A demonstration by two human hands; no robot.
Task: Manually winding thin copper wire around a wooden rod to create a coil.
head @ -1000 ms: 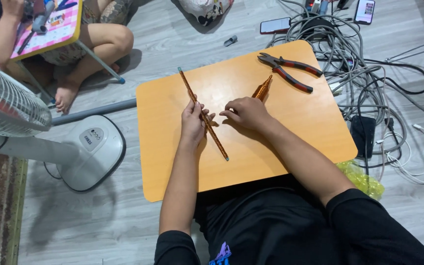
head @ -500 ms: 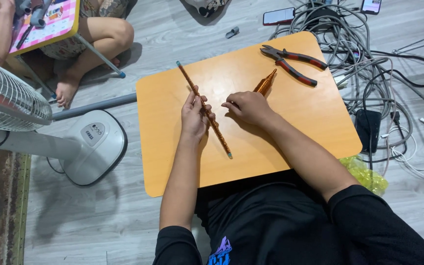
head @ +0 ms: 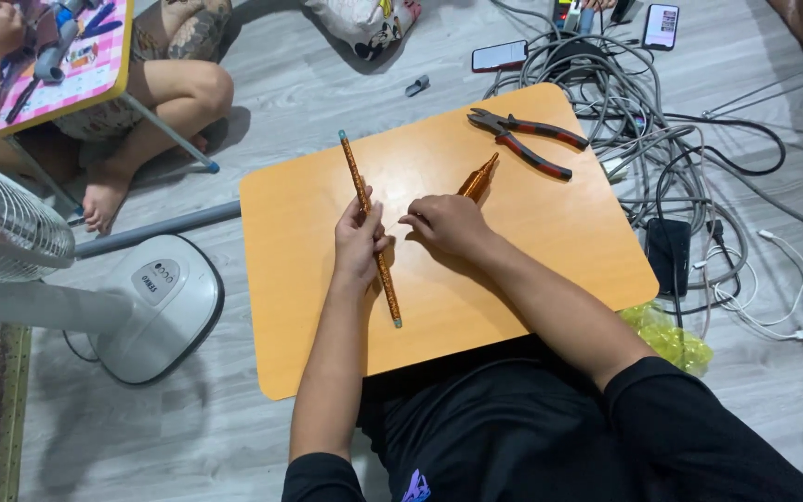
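- Head view: looking down on a small orange table (head: pixel 309 307) standing on a grey plank floor (head: pixel 262 112).
- Gripping a long thin brown rod (head: pixel 353 172) with the left hand (head: pixel 358 244), fingers wrapped around its middle; lying slantwise across the table, far tip toward the back edge, near tip resting on the board below the wrist.
- Curling the right hand (head: pixel 446 224) into a loose fist just beside the left, apart from the rod, with fingertips reaching toward it; covering the rear end of a short copper-coloured tool (head: pixel 478 177), though whether clamped on it or merely resting over it, cannot tell.
- Lying untouched well behind the right hand: pliers (head: pixel 524 141) with red and black handles, jaws pointing left.
- Judging the rod as light, stiff and narrow, likely smooth and prone to rolling on the flat board; probably bending or snapping if levered from one end.
- Judging the middle as the best place for holding, where the left hand is sitting now, with the second hand pinching close beside it rather than out at a tip.
- Crowding the surroundings: a tangle of grey cables (head: pixel 662 139) to the right, a white fan base (head: pixel 155 307) to the left, another person's bare leg (head: pixel 155 121) at the far left.
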